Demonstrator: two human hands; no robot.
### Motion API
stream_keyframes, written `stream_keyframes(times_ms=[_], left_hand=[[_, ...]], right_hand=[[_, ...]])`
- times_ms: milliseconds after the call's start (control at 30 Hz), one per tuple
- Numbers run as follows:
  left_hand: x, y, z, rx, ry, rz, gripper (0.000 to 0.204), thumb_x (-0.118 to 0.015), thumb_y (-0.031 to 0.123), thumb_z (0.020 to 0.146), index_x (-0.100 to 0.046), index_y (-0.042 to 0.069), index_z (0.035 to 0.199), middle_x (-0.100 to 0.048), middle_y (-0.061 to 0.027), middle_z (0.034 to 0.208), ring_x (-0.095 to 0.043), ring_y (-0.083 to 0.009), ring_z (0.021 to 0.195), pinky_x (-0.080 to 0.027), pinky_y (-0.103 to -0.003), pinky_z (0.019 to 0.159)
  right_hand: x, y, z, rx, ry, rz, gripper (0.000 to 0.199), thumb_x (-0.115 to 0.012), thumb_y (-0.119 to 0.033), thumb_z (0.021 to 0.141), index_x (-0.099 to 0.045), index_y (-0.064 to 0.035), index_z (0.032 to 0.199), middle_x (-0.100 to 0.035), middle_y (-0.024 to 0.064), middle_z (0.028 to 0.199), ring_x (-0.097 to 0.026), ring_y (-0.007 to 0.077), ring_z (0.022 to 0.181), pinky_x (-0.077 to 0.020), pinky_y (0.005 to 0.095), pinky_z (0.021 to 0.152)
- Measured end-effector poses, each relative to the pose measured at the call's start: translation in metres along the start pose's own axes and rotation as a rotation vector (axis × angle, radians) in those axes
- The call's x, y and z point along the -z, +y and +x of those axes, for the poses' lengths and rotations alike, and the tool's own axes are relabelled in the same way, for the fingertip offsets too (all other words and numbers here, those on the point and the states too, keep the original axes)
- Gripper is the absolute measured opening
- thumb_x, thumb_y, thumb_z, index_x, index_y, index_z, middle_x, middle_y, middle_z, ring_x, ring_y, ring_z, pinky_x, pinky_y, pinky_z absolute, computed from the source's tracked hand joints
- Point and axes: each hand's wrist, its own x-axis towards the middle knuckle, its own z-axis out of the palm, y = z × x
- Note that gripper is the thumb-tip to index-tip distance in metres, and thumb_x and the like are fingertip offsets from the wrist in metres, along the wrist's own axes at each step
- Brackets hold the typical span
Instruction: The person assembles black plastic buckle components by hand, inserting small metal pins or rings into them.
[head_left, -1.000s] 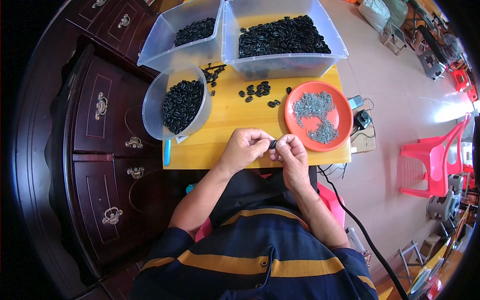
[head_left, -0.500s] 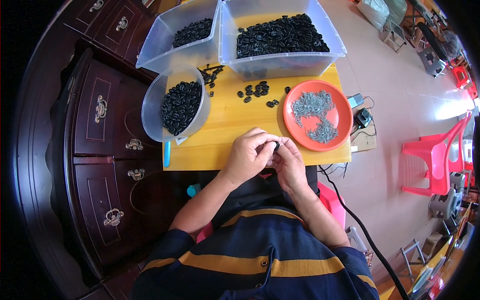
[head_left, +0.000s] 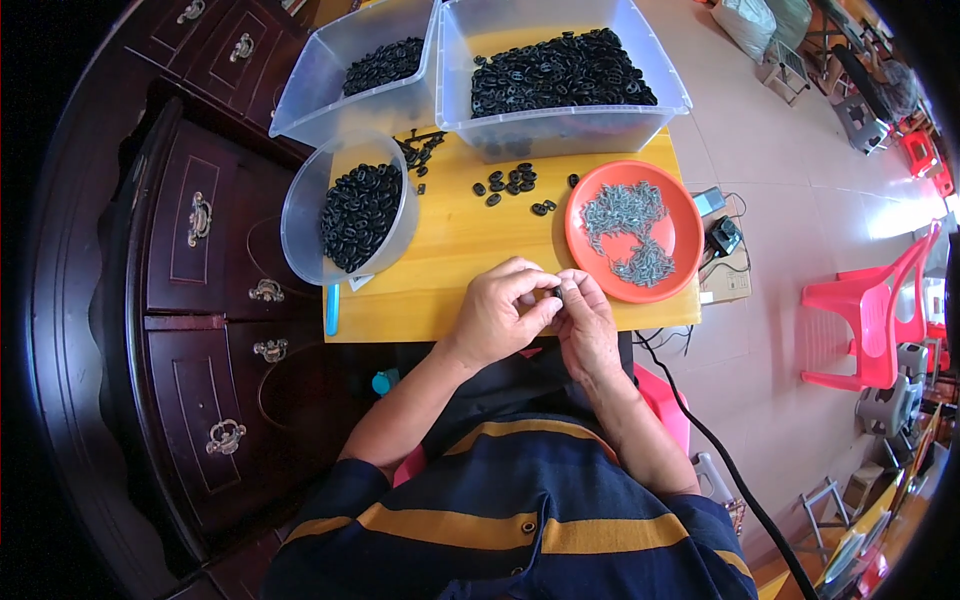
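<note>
Close to the table's near edge, my left hand (head_left: 498,315) and my right hand (head_left: 588,328) meet, fingertips pinched on a small black plastic part (head_left: 557,292). Fingers cover most of that part. Just right of them sits a round orange plate (head_left: 578,262) with two heaps of small silver screw-like pieces (head_left: 625,210). Beyond my hands lie several loose black oval parts (head_left: 514,180) on the yellow wooden table (head_left: 450,240). On the left a round clear tub (head_left: 300,245) is partly filled with black oval rings (head_left: 362,215).
Two clear plastic bins (head_left: 560,122) with black parts stand at the far side. Black pieces with stems (head_left: 424,145) lie beside the tub. A blue tool (head_left: 332,310) rests at the left edge. Dark drawers (head_left: 185,230) flank the table; a pink chair (head_left: 850,300) stands right.
My fingers have shifted slightly around the black part, which now shows less and is turned differently. The whole view has moved a little; the containers stay in place.
</note>
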Motion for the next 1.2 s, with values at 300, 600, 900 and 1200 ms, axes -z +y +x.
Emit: stream_keyframes(times_ms=[300,600,900,1200], left_hand=[[0.001,-0.018,-0.002,0.156,-0.074,-0.395,0.011,-0.071,-0.004,0.088,-0.071,-0.002,0.098,-0.066,-0.0044,0.092,-0.066,-0.0101,0.075,-0.052,-0.023,0.065],[0.005,-0.015,-0.007,0.196,-0.062,-0.529,0.011,-0.068,-0.002,0.091,-0.071,-0.002,0.102,-0.066,-0.0039,0.096,-0.064,-0.0090,0.081,-0.051,-0.023,0.070],[0.006,-0.008,-0.007,0.111,-0.031,-0.261,0.013,-0.067,-0.003,0.091,-0.070,-0.004,0.103,-0.065,-0.0056,0.090,-0.073,-0.0136,0.080,-0.056,-0.024,0.068],[0.000,-0.019,-0.012,0.204,0.071,-0.403,0.011,-0.064,0.003,0.097,-0.067,-0.002,0.107,-0.069,-0.0016,0.085,-0.067,-0.0081,0.076,-0.054,-0.024,0.068]], right_hand=[[-0.003,0.005,-0.001,0.167,0.017,-0.112,0.008,-0.053,-0.014,0.107,-0.057,-0.0067,0.108,-0.056,-0.0024,0.090,-0.053,0.0052,0.078,-0.0456,0.0215,0.072],[-0.008,0.004,-0.001,0.221,0.005,-0.203,0.008,-0.051,-0.012,0.107,-0.056,-0.0064,0.106,-0.054,-0.0031,0.090,-0.050,0.0060,0.078,-0.0435,0.0223,0.071],[-0.013,0.003,0.000,0.280,0.024,-0.274,0.011,-0.050,-0.013,0.108,-0.056,-0.0042,0.107,-0.053,-0.0020,0.088,-0.049,0.0064,0.078,-0.0431,0.0229,0.072],[-0.011,0.003,-0.002,0.274,0.000,-0.334,0.015,-0.055,-0.009,0.105,-0.059,-0.0008,0.117,-0.061,0.0001,0.097,-0.057,0.0075,0.088,-0.0488,0.0234,0.082]])
